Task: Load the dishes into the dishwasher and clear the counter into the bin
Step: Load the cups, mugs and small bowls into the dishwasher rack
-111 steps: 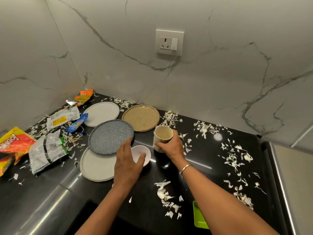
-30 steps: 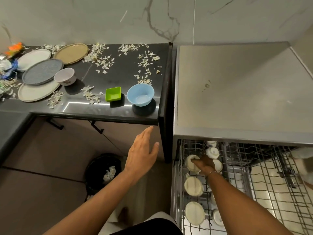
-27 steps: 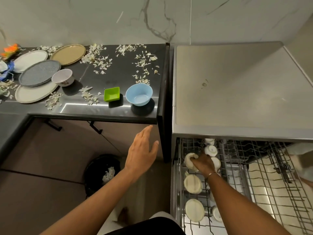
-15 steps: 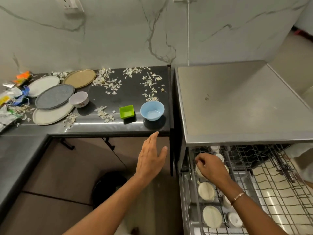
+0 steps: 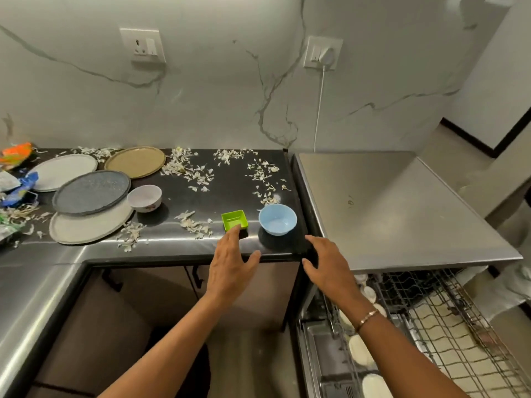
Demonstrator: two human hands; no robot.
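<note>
My left hand [image 5: 230, 262] hovers with straight fingers at the counter's front edge, its fingertips just short of the green square dish [image 5: 234, 219]. My right hand [image 5: 327, 265] is empty and open at the counter's right corner, below the blue bowl [image 5: 277, 219]. Further left on the black counter [image 5: 230, 182] sit a white bowl [image 5: 144, 197], a dark grey plate [image 5: 91, 191], two pale plates [image 5: 89, 225] [image 5: 64, 170] and a tan plate [image 5: 135, 161]. The dishwasher rack [image 5: 431, 326] is pulled out at the lower right with several cream cups [image 5: 359, 351] in it.
White peel scraps [image 5: 189, 170] litter the counter. Snack wrappers [image 5: 15, 179] lie at the far left. The steel dishwasher top [image 5: 388, 205] adjoins the counter on the right. A plug and cord [image 5: 323, 58] hang on the marble wall. The bin under the counter is hidden behind my left arm.
My right hand has let go of the cup in the rack and risen to the counter corner. My left hand has moved up towards the green dish. The view has tilted up.
</note>
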